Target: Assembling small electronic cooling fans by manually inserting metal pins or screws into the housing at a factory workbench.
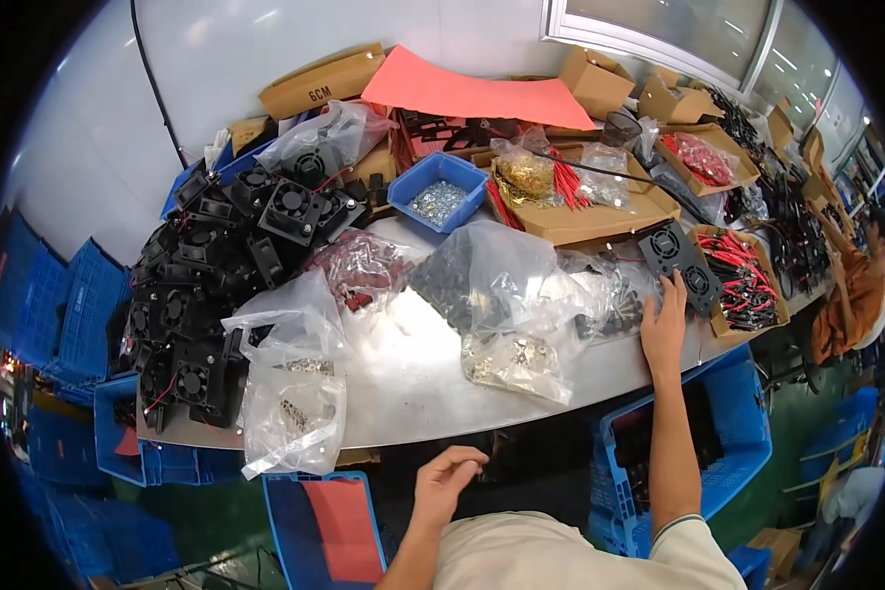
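My right hand [665,323] reaches to the right side of the metal table, fingers stretched out and thumb apart. Its fingertips touch the lower edge of a black panel with two round fan grilles [678,264]. Under the panel's left side lies a clear bag of dark parts [615,307]. My left hand [446,484] is held in front of my body, off the table's near edge. Its fingers are curled and pressed together; whether something small sits between them is hidden.
Black fan units [192,285] are heaped at the left. A blue bin of small metal hardware [439,159] stands mid-table, near clear bags [310,413]. Red and black leads [742,280] fill a carton at right. Blue crates [737,423] stand below; a person [851,295] sits far right.
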`<move>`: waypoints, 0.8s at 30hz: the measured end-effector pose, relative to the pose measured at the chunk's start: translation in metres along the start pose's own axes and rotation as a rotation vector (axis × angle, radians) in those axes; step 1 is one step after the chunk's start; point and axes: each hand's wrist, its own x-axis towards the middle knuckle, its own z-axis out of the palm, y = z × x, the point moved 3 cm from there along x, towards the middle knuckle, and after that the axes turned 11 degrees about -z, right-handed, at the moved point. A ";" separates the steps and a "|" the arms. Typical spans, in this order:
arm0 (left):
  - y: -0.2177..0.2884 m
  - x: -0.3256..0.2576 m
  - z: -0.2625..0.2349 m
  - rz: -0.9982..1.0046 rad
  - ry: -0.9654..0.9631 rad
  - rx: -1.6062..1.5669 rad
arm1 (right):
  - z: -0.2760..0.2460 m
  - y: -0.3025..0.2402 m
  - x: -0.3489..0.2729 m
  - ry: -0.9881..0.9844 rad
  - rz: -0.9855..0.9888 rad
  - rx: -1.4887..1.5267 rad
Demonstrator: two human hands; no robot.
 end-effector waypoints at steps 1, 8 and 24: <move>-0.004 -0.001 0.004 -0.032 -0.036 0.031 | -0.001 0.000 0.000 0.002 0.005 -0.001; -0.015 0.000 0.021 -0.121 -0.191 -0.029 | 0.000 0.007 -0.003 0.014 0.043 0.037; -0.039 -0.001 0.032 -0.230 -0.193 0.116 | 0.001 0.005 -0.004 0.041 0.064 0.120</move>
